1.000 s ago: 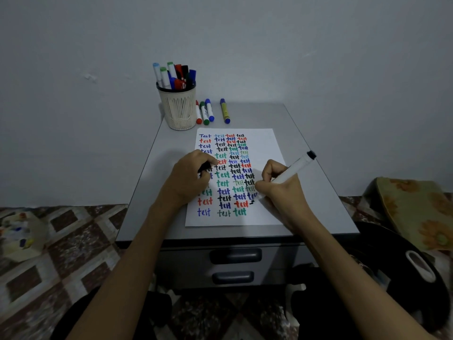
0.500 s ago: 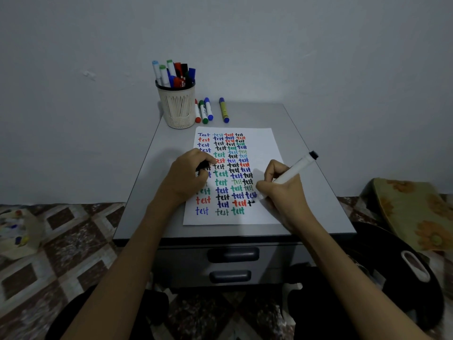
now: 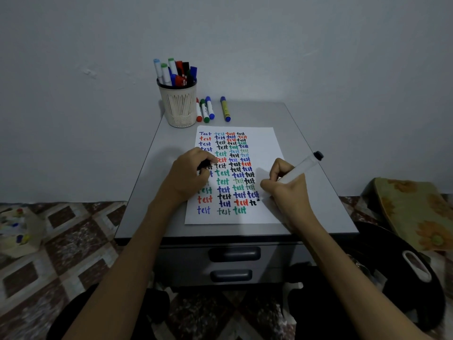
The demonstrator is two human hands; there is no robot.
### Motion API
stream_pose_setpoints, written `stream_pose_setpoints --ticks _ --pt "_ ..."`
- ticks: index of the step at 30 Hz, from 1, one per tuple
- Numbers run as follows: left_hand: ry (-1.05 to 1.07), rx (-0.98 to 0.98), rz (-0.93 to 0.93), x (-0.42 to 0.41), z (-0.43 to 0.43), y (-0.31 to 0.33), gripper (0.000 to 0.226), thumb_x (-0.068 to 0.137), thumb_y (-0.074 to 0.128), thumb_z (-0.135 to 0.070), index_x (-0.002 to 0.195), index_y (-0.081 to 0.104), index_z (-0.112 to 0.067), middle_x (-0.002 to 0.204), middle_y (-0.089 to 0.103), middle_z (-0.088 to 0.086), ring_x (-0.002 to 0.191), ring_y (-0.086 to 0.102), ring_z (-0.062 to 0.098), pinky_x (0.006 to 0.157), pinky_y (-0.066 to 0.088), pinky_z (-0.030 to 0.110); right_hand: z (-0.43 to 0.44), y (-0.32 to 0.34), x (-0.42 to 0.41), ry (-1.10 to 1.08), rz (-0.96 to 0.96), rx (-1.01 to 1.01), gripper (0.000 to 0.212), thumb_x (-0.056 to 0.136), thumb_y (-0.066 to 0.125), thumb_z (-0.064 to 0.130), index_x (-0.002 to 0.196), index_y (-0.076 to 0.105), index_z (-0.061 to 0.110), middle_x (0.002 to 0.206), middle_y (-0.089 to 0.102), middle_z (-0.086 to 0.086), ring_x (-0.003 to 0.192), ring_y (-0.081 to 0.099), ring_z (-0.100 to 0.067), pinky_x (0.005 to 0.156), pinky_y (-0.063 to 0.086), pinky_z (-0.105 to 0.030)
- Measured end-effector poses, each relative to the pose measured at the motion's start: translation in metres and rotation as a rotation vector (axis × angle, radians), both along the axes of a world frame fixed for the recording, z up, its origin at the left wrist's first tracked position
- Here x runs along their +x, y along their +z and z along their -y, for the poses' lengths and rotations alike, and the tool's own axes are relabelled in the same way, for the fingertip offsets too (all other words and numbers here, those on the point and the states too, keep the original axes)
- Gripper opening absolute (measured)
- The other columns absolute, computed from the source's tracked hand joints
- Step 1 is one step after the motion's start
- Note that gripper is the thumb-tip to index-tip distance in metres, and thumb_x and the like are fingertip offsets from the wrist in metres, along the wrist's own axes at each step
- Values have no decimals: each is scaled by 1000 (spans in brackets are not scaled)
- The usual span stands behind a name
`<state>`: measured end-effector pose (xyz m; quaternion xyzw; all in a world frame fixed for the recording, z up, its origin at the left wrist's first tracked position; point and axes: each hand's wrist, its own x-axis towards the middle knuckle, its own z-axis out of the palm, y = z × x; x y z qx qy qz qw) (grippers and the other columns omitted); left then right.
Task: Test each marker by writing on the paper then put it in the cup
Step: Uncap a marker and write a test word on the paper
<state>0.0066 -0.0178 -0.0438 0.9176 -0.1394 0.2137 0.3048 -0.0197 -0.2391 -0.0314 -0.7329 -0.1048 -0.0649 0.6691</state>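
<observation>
Since a moment ago one more black letter has come: the new word reads "te" where only a "t" stood. Right fingers (image 3: pixel 277 171) are curled tight round the white marker (image 3: pixel 297 171). Its tip touches the paper (image 3: pixel 267 143) at about 4 o'clock on the sheet, and its black end points up to 2 o'clock. The right hand (image 3: pixel 286 190) rests on the sheet's right side.

Left fingers (image 3: pixel 206 158) are curled round a small black cap (image 3: pixel 204 165). It is mostly hidden, so it may be something else. The left hand (image 3: pixel 186 175) lies on the sheet at 9 o'clock.

On the grey cabinet top (image 3: pixel 245 111) the cup (image 3: pixel 180 106) stands at 11 o'clock, with capped markers (image 3: pixel 176 69) poking out. Four loose markers (image 3: pixel 205 111) lie near it, at 12 o'clock.
</observation>
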Motion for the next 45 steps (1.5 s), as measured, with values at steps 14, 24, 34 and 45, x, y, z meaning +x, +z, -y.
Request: stream_pose_setpoints --ticks 14,24,34,45 --pt "7 -8 -14 -2 1 3 37 71 44 -10 100 66 -5 99 64 10 84 53 11 72 33 5 -1 4 -3 -39 10 -7 33 72 54 -20 61 37 7 57 36 -10 49 39 -6 45 37 -14" --pt "-3 -21 2 -1 0 3 38 69 45 -8 101 66 -5 96 64 10 82 53 11 73 33 3 -1 3 -2 -42 20 -49 29 74 52 -17 64 38 5 62 37 -12 55 39 -12 48 37 -17" --pt "59 -11 -3 -3 -1 3 38 67 50 -16 101 65 -12 95 64 5 83 53 15 72 40 21 6 6 -1 -73 -55 264 31 80 66 -8 67 43 7 60 42 -14 43 36 -12 42 36 -18" --pt "-60 -165 -5 -7 -1 8 26 80 57 -25 104 66 -21 102 68 -5 91 59 0 82 43 15 0 17 6 137 -247 610 17 91 46 -3 90 63 -2 86 69 -23 80 69 -30 60 58 -31"
